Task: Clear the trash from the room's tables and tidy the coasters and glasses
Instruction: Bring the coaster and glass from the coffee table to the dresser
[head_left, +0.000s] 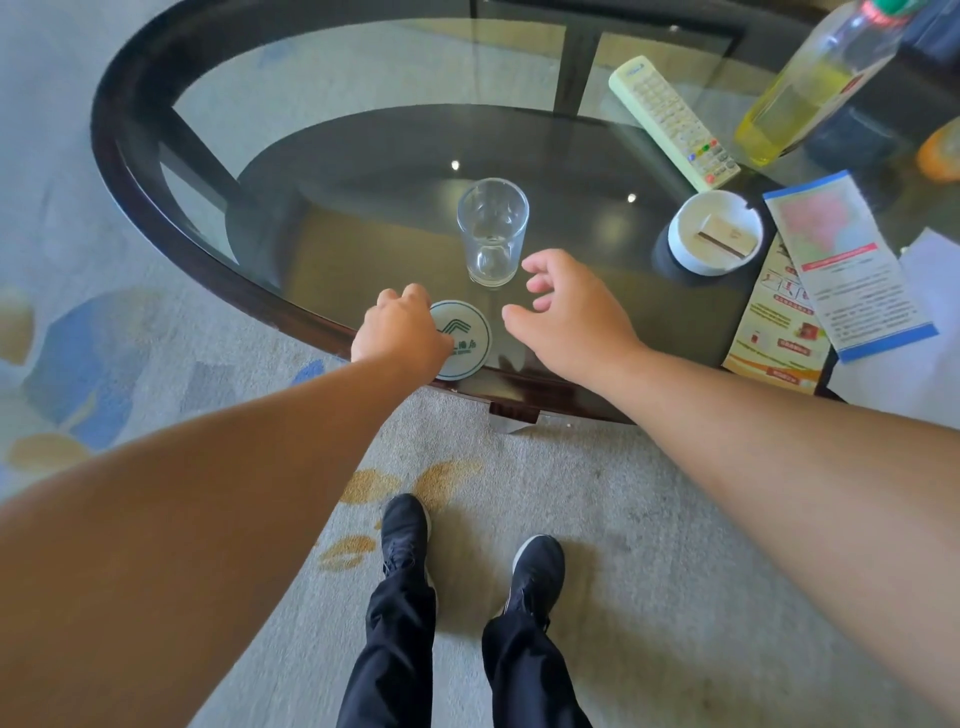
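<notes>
The left hand (400, 332) lies knuckles-up over the left side of the round coaster (466, 340), its fingers (413, 295) bent down onto it. The fingertips are hidden under the hand, so I cannot tell whether they pinch the coaster's edge or only press on it. The coaster lies flat at the near edge of the glass-topped table (130, 171), its printed face up. The right hand (569, 319) hovers just right of the coaster, holding nothing, with its fingers (540, 262) loosely spread and half-curled and the thumb pointing toward the coaster. Its fingertips are near the base of the drinking glass (492, 231) but apart from it. The glass stands upright just behind the coaster and looks empty. Further along the table's right side, a white ashtray (680, 244) holds a small matchbox (724, 234) (nothing else shows inside it). Beside it lie leaflets (847, 265), and behind it a remote control (672, 122) and a clear bottle (810, 88) partly filled with yellow liquid.
</notes>
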